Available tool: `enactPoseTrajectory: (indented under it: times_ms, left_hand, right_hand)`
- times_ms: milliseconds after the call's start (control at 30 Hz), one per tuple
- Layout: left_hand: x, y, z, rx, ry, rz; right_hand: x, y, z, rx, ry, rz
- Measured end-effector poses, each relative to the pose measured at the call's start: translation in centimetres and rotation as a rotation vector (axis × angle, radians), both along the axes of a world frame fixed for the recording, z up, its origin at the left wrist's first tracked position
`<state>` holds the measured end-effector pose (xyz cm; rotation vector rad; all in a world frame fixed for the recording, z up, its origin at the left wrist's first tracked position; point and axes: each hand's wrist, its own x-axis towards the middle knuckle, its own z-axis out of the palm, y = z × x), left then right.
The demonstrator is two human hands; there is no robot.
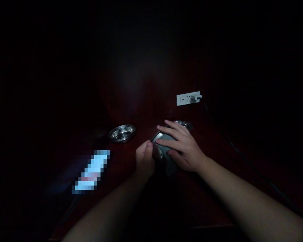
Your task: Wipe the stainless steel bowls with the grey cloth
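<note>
My left hand (pixel 145 158) is closed on the rim of a shiny metal bowl (pixel 156 136), its thumb along the near edge. The bowl is tilted and mostly hidden behind my fingers and a grey-green cloth (pixel 164 149). Flat over the cloth lies my right hand (pixel 183 144), fingers spread, holding it against the bowl. One end of the cloth hangs below the bowl. Just behind my right hand, another metal bowl (pixel 185 125) is partly covered from view.
To the left, a metal bowl or stack of bowls (pixel 122 133) rests on the dark red table (pixel 126 151). Nearer stands a bright, pixelated screen (pixel 92 173). A white wall socket (pixel 188 98) holds a plug, with a cable (pixel 238 151) running down the right side. The surroundings are very dark.
</note>
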<state>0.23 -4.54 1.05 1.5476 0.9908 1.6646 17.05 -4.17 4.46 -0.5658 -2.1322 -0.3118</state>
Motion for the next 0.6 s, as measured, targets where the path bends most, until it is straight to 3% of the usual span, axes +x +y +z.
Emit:
enactPoseTrajectory:
  times_ms: [133,300,433,600]
  left_hand:
    - [0.0,0.0,-0.2,0.034,-0.014,0.009]
    - [0.3,-0.2,-0.2,0.061,-0.008,-0.033]
    - [0.5,-0.4,-0.1,0.048,-0.012,-0.056]
    - [0.7,-0.2,-0.3,0.014,-0.047,-0.093]
  right_hand:
    - [-0.7,-0.2,-0.2,0.053,0.02,-0.019]
    - [-1.1,0.0,-0.8,0.011,0.209,-0.056]
    - [-1.0,0.2,-0.9,-0.022,0.203,-0.061]
    - [-1.4,0.1,-0.9,0.027,0.237,-0.247]
